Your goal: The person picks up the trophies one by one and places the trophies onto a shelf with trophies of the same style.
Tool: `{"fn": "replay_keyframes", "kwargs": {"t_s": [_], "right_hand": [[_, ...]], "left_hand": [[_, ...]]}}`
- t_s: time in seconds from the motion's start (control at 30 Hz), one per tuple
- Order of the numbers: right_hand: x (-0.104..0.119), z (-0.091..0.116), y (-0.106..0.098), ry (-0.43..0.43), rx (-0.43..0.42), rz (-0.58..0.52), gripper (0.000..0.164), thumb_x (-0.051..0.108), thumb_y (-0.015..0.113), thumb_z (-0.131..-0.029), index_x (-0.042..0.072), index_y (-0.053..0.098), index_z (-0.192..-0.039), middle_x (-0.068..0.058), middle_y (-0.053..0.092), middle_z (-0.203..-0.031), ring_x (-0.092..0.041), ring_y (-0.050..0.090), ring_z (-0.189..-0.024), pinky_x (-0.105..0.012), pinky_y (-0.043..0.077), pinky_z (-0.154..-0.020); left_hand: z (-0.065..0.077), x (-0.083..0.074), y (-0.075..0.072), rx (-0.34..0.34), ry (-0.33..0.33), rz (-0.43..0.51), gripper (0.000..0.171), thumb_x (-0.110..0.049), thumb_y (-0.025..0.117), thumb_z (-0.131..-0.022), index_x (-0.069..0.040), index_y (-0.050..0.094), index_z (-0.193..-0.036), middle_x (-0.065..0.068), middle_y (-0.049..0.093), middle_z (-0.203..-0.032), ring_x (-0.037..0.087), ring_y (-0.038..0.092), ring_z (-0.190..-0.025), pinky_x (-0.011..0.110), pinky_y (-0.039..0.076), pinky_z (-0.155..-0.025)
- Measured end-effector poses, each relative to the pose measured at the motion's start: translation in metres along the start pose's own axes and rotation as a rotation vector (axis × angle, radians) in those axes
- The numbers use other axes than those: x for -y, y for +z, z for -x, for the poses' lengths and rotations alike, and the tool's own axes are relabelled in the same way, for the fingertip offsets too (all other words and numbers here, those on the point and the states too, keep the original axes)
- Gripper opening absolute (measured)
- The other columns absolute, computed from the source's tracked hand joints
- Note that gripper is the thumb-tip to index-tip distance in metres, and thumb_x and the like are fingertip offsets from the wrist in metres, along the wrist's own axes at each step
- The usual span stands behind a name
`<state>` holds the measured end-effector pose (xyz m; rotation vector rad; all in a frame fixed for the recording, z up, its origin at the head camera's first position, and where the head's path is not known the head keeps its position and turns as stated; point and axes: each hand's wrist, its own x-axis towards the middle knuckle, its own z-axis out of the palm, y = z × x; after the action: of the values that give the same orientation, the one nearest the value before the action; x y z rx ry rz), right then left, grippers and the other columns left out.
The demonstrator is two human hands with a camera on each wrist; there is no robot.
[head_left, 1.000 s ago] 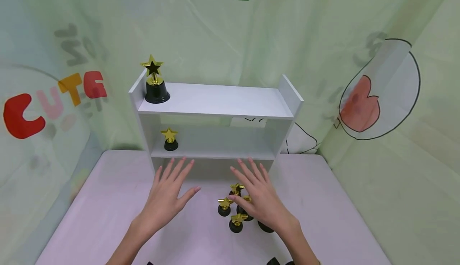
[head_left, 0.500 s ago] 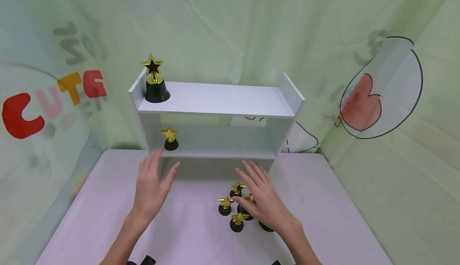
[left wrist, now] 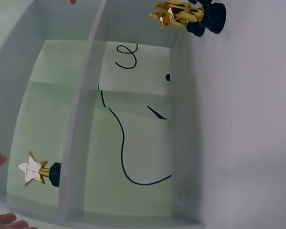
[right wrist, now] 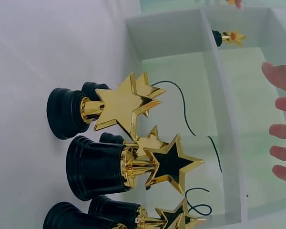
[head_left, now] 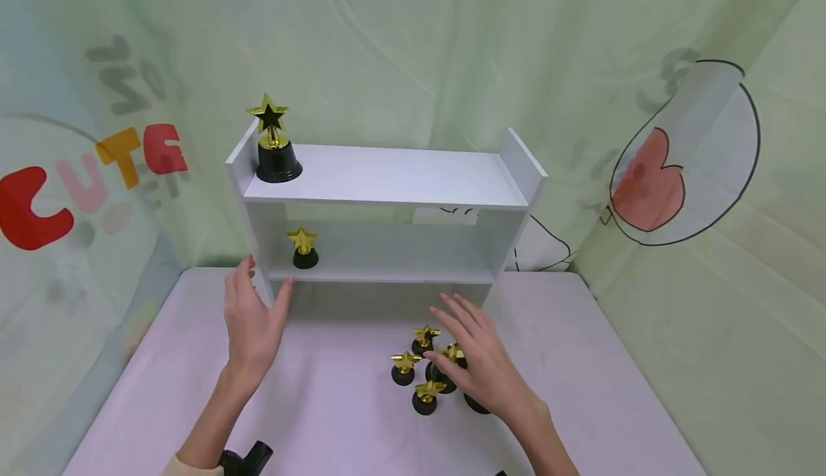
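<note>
My left hand (head_left: 253,329) is raised in front of the left end of a white shelf unit (head_left: 381,275), thumb apart from the fingers and nothing held. A small gold star trophy (head_left: 305,250) on a black base stands at the left of the middle shelf, just beyond the thumb tip. Above it, a larger star trophy (head_left: 277,150) occupies the top shelf's left end. My right hand (head_left: 487,361) hovers with spread fingers over several star trophies (head_left: 424,397) on the table, hiding part of the group. The right wrist view shows those trophies (right wrist: 121,107) upright, below the fingers (right wrist: 282,131).
The shelf stands at the back of a white-covered table (head_left: 348,404). Behind it and at both sides hang pale green printed curtains (head_left: 387,67). A black device (head_left: 248,458) sits at my left wrist.
My left hand has moved left, from in front of the shelf's lower part to its left end, its fingers drawn closer together. My right hand has shifted slightly right.
</note>
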<state>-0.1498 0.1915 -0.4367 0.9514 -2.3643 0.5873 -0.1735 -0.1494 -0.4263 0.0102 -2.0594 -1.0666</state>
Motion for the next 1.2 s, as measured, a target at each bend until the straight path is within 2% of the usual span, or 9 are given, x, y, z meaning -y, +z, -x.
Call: {"fn": "replay_keyframes", "kwargs": {"t_s": [0.1, 0.3, 0.5, 0.63, 0.7, 0.8, 0.97, 1.07, 1.2], "right_hand": [[0.000, 0.002, -0.001, 0.000, -0.011, 0.001, 0.061, 0.051, 0.056, -0.102, 0.003, 0.061, -0.139, -0.019, 0.055, -0.149, -0.043, 0.048, -0.139, -0.064, 0.044, -0.107], [0.001, 0.007, -0.003, 0.012, -0.018, 0.008, 0.059, 0.030, 0.082, -0.088, 0.004, 0.062, -0.137, -0.018, 0.057, -0.147, -0.042, 0.050, -0.136, -0.061, 0.046, -0.105], [-0.001, 0.017, -0.006, 0.008, -0.039, 0.025, 0.059, 0.035, 0.081, -0.088, 0.004, 0.064, -0.136, -0.016, 0.059, -0.145, -0.040, 0.052, -0.134, -0.058, 0.045, -0.104], [-0.002, 0.024, -0.006, 0.022, -0.033, 0.042, 0.069, 0.024, 0.091, -0.075, 0.004, 0.064, -0.135, -0.016, 0.061, -0.143, -0.040, 0.053, -0.133, -0.057, 0.045, -0.104], [-0.003, 0.027, -0.007, 0.029, -0.029, 0.045, 0.070, 0.023, 0.092, -0.074, 0.004, 0.064, -0.136, -0.016, 0.061, -0.143, -0.040, 0.053, -0.132, -0.056, 0.045, -0.104], [-0.004, 0.032, -0.007, 0.041, -0.027, 0.043, 0.063, 0.036, 0.084, -0.085, 0.005, 0.063, -0.136, -0.016, 0.060, -0.143, -0.039, 0.053, -0.132, -0.056, 0.045, -0.103], [-0.010, 0.039, -0.007, 0.056, -0.031, 0.033, 0.063, 0.055, 0.056, -0.100, 0.004, 0.064, -0.134, -0.017, 0.061, -0.142, -0.042, 0.054, -0.131, -0.058, 0.046, -0.103], [-0.014, 0.043, -0.008, 0.079, -0.026, 0.040, 0.060, 0.048, 0.071, -0.094, 0.003, 0.064, -0.133, -0.016, 0.062, -0.142, -0.044, 0.054, -0.131, -0.060, 0.047, -0.103], [-0.017, 0.046, -0.009, 0.118, -0.011, 0.038, 0.070, 0.022, 0.093, -0.074, 0.003, 0.063, -0.135, -0.015, 0.061, -0.142, -0.044, 0.053, -0.132, -0.061, 0.048, -0.103]], "left_hand": [[-0.006, 0.007, 0.001, -0.015, 0.000, -0.005, 0.064, -0.002, 0.078, -0.089, 0.018, 0.044, -0.140, 0.037, 0.052, -0.127, 0.050, 0.053, -0.116, 0.061, 0.049, -0.093], [-0.016, 0.021, 0.004, -0.009, -0.021, 0.026, 0.063, 0.000, 0.074, -0.091, 0.017, 0.044, -0.143, 0.037, 0.055, -0.127, 0.050, 0.056, -0.111, 0.059, 0.049, -0.093], [-0.024, 0.031, 0.005, -0.009, -0.041, 0.030, 0.060, -0.001, 0.072, -0.092, 0.016, 0.046, -0.144, 0.036, 0.058, -0.128, 0.051, 0.060, -0.107, 0.058, 0.051, -0.090], [-0.027, 0.035, 0.006, -0.014, -0.065, 0.034, 0.054, 0.000, 0.071, -0.092, 0.014, 0.052, -0.140, 0.034, 0.062, -0.124, 0.047, 0.063, -0.107, 0.057, 0.055, -0.086], [-0.029, 0.036, 0.007, -0.017, -0.085, 0.037, 0.049, -0.001, 0.071, -0.092, 0.012, 0.056, -0.137, 0.031, 0.065, -0.121, 0.044, 0.065, -0.106, 0.053, 0.057, -0.085], [-0.031, 0.037, 0.008, -0.021, -0.114, 0.050, 0.041, -0.003, 0.071, -0.093, 0.009, 0.062, -0.132, 0.028, 0.068, -0.115, 0.041, 0.068, -0.101, 0.028, 0.060, -0.081], [-0.035, 0.037, 0.011, -0.031, -0.133, 0.085, 0.030, -0.004, 0.069, -0.094, 0.008, 0.068, -0.122, 0.026, 0.072, -0.112, 0.040, 0.072, -0.094, -0.002, 0.043, -0.074], [-0.037, 0.037, 0.013, -0.036, -0.130, 0.096, 0.027, -0.004, 0.067, -0.096, 0.008, 0.070, -0.120, 0.026, 0.073, -0.111, 0.040, 0.073, -0.094, -0.003, 0.042, -0.074], [-0.040, 0.038, 0.016, -0.045, -0.125, 0.103, 0.026, -0.004, 0.063, -0.098, 0.008, 0.070, -0.120, 0.026, 0.073, -0.111, 0.040, 0.073, -0.094, -0.002, 0.042, -0.074]]}}
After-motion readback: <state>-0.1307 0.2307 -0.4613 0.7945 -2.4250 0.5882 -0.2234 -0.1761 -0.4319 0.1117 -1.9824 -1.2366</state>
